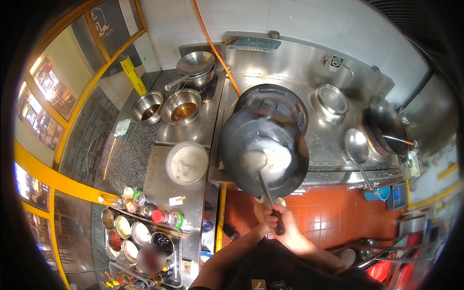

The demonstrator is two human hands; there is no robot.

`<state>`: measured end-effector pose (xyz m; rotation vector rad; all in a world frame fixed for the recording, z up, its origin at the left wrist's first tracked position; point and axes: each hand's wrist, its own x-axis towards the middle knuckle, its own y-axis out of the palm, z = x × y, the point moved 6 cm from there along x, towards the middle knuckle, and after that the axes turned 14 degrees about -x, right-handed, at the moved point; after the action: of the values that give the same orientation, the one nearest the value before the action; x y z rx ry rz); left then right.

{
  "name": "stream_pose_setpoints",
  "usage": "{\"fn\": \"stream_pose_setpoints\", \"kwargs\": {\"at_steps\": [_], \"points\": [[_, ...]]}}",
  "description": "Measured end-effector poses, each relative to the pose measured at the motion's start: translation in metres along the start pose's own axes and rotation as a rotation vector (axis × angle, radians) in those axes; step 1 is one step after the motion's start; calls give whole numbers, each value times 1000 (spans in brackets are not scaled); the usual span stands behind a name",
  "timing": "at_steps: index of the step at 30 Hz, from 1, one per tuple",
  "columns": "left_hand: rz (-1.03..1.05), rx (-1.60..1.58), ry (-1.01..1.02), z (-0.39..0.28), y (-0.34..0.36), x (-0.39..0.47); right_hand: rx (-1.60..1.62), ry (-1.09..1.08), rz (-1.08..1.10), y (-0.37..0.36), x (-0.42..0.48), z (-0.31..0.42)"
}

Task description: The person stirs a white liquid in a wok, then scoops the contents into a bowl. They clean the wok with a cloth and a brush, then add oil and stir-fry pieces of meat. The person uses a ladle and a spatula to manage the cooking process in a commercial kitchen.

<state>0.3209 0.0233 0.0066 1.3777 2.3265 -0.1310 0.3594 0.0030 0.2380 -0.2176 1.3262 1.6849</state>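
Note:
A large dark wok (235, 134) is tilted at the near side of the burner, with a white liquid (277, 157) pooled in it. My right hand (284, 219) is wrapped around the handle of a metal ladle (266, 188), whose bowl rests in the wok beside the white liquid. Below the near rim, my left hand (260, 214) grips the wok's edge with a pale cloth (278, 200) there; the ladle and my right hand partly cover it. Behind the wok shows the blackened burner ring (299, 108).
Left stand a tub of whitish liquid (187, 163), a steel bowl of brown liquid (181, 107), stacked strainers (195, 63) and a seasoning tray (177, 259). Rightward are a steel pot (331, 103), a perforated skimmer (356, 146) and a second wok (389, 125). An orange hose (214, 45) hangs behind.

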Motion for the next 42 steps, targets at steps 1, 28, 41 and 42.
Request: {"fn": "stream_pose_setpoints", "kwargs": {"at_steps": [1, 28, 41, 42], "points": [[2, -36, -4, 0, 0, -3, 34, 48, 10, 5, -4, -1], [10, -244, -171, -127, -32, -43, 66, 299, 229, 73, 7, 12], [227, -401, -221, -74, -29, -17, -469, 308, 113, 97, 134, -67], [230, -403, -224, -70, -29, -16, -648, 196, 115, 107, 129, -64]]}}
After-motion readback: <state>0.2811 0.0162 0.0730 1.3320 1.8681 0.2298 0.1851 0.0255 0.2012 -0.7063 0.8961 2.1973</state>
